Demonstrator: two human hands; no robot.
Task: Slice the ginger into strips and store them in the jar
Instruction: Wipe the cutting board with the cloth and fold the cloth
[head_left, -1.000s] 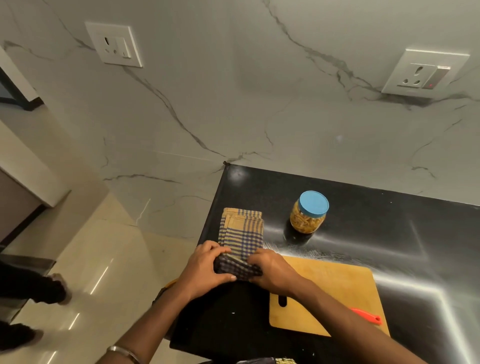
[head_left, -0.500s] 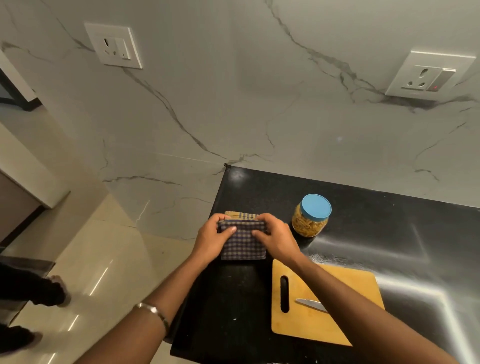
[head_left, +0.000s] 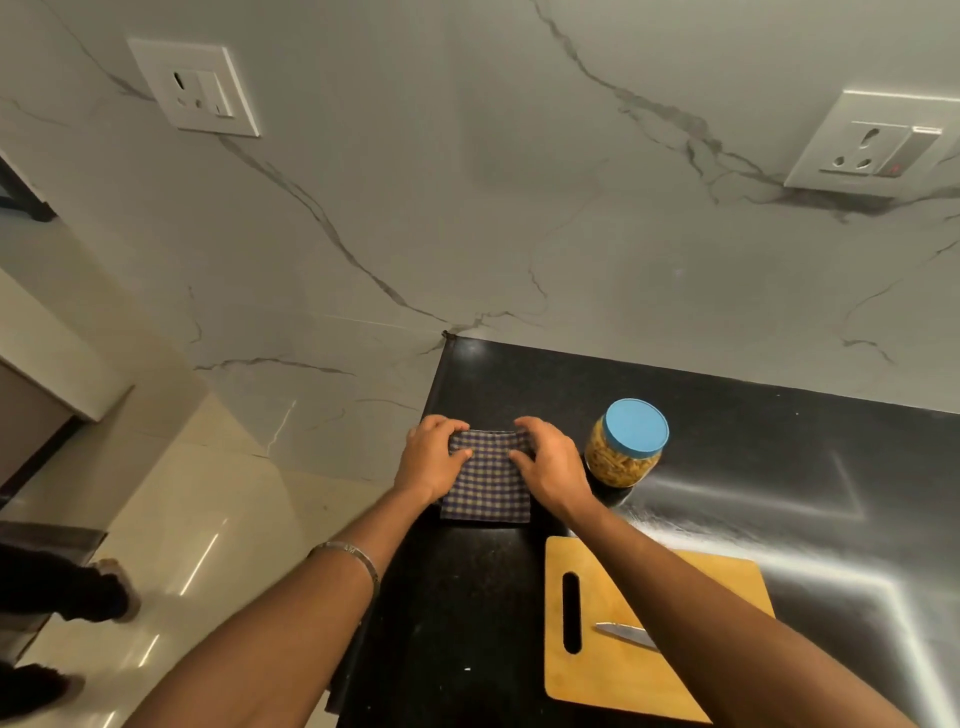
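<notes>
A clear jar with a blue lid, full of yellowish strips, stands on the black counter. Left of it lies a folded blue-and-tan checked cloth. My left hand grips its far left corner and my right hand grips its far right corner, thumbs on top of the fabric. Nearer to me is a wooden cutting board; a knife blade lies on it, its handle hidden under my right forearm. No loose ginger shows.
The counter's left edge drops to a pale tiled floor, where another person's feet stand at the far left. A marble wall with two sockets rises behind the counter.
Both hands carried the cloth's near end away from me and folded it over. They have since settled on the far edge of the folded square, close to the jar.
</notes>
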